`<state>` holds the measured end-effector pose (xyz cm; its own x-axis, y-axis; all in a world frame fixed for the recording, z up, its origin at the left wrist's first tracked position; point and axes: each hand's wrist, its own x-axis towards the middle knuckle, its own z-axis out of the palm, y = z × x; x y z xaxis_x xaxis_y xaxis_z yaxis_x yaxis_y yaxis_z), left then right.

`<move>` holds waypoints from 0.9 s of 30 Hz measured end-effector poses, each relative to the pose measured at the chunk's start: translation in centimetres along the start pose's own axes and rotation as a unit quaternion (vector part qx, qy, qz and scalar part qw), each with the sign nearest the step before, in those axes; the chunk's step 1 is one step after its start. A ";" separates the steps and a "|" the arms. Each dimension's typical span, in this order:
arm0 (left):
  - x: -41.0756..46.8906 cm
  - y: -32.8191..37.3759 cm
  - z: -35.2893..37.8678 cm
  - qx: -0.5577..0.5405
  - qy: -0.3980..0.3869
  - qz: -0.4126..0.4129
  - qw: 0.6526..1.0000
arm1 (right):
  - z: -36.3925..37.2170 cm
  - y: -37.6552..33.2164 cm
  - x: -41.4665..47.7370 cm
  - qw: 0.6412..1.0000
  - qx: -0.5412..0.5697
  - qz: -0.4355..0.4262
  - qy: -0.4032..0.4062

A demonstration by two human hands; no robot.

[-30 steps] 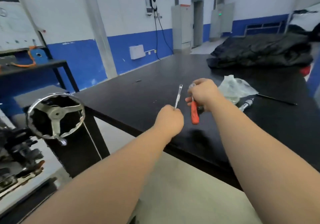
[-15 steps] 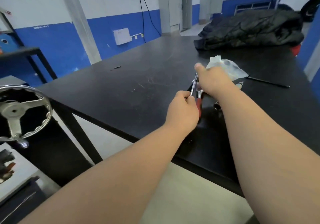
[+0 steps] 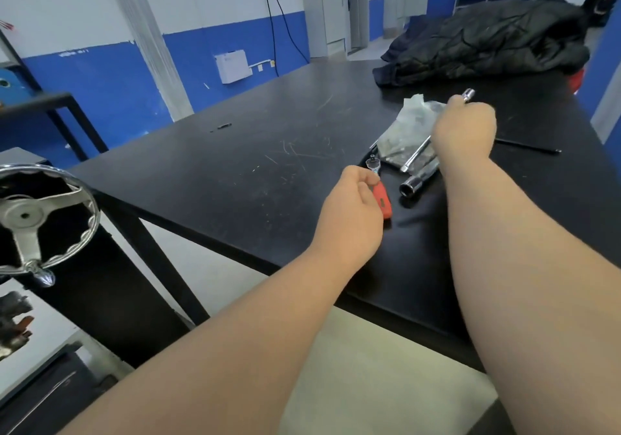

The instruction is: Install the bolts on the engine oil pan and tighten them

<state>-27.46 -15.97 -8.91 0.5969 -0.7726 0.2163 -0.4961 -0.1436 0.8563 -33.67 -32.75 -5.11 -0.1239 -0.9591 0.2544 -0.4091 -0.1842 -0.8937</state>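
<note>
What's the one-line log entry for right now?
phase: tool prep | left hand: grips orange-handled ratchet | right hand: holds extension bar | socket: lying on table

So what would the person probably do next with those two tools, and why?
Probably bring the extension bar gripped in the right hand to the head of the orange-handled ratchet that the left hand holds, and join them. The two tools are apart, and a socket lies loose on the table.
</note>
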 end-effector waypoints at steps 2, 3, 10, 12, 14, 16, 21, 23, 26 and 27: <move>0.7 0.2 0.0 -0.032 -0.006 -0.043 0.999 | -0.1 0.7 -0.2 0.994 -0.057 -0.063 -0.074; 1.3 0.4 0.0 -0.051 -0.008 -0.078 0.996 | 0.3 0.9 -0.9 0.981 -0.112 -0.096 -0.128; 3.3 0.7 -0.3 -0.131 -0.013 -0.184 0.974 | 1.9 0.2 -2.0 0.953 -0.229 -0.139 -0.142; 3.7 0.6 -0.5 -0.169 -0.026 -0.181 0.968 | 2.1 0.3 -2.1 0.945 -0.255 -0.140 -0.149; 3.8 0.2 -0.3 -0.164 -0.047 -0.144 0.975 | 2.3 0.4 -2.3 0.933 -0.281 -0.145 -0.171; 3.7 -0.3 0.0 -0.158 -0.059 -0.107 0.980 | 2.5 0.3 -2.4 0.916 -0.311 -0.166 -0.193; 3.6 -0.8 -0.1 -0.085 -0.039 -0.041 0.995 | 3.0 -0.1 -2.6 0.896 -0.334 -0.209 -0.203; 3.4 -0.9 -0.2 -0.075 -0.026 -0.016 0.997 | 3.3 0.0 -2.6 0.894 -0.317 -0.223 -0.225; 2.8 -1.2 -0.3 -0.087 0.006 -0.009 0.996 | 3.4 0.5 -2.6 0.896 -0.308 -0.217 -0.233; 2.7 -1.2 -0.3 -0.086 0.016 -0.012 0.996 | 3.4 0.8 -2.4 0.903 -0.303 -0.212 -0.219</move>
<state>-25.07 -17.72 -9.19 0.6279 -0.7502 0.2074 -0.3681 -0.0514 0.9284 -30.60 -31.28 -7.66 0.4746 -0.8479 0.2364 -0.7724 -0.5299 -0.3500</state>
